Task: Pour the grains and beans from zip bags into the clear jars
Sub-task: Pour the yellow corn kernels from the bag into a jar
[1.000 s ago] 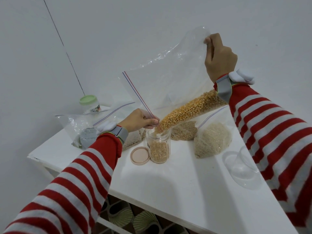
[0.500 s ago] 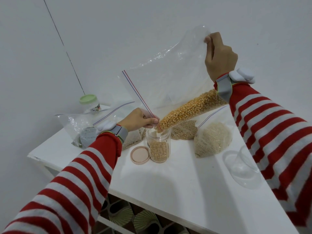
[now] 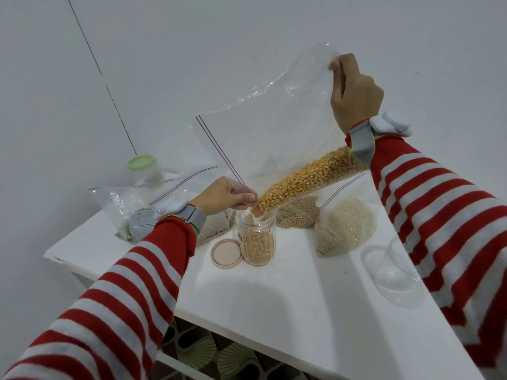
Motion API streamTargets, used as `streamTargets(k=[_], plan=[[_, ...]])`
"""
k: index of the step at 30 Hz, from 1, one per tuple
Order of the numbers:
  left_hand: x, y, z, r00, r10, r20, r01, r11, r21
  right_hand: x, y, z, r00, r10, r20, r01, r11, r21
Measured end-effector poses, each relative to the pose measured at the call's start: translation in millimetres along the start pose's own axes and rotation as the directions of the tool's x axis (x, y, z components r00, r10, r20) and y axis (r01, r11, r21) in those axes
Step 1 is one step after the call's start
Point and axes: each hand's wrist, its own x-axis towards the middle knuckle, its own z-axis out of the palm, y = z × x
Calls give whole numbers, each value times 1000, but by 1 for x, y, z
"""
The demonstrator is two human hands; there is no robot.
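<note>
- The zip bag (image 3: 274,127) hangs tilted over the middle of the tabletop (image 3: 301,311). Its low corner dips into the mouth of the clear jar (image 3: 256,239), which I judge more than half full.
- The corn kernels (image 3: 307,179) are heaped along the bag's lower edge, crowding toward that corner.
- My left hand (image 3: 222,197) pinches the bag's zip edge right at the jar rim, fingers curled tight on the plastic.
- My right hand (image 3: 354,97) grips the bag's far corner in a closed fist, raised high.
- Risk: nothing holds the jar itself. If I drag the bag sideways, it may tip toward the pink lid (image 3: 226,253) touching its left side.
- Risk: lifting too steeply could send kernels surging past the narrow mouth.
- Two full grain bags (image 3: 345,229) lie just behind the jar, and an empty jar (image 3: 395,272) sits by the right edge, near my sleeve.
</note>
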Motion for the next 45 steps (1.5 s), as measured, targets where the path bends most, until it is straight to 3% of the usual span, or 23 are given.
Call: streamTargets(k=[19,45], plan=[[3,-2,-2,1000,-10,-11,10,1000,-16,5,-12,-1,993,-47,-109,53,997,53],[5,-3,0,999,1,-33,-1,1000,16,5,-10,-2,999,-32,-41,34,998,48]])
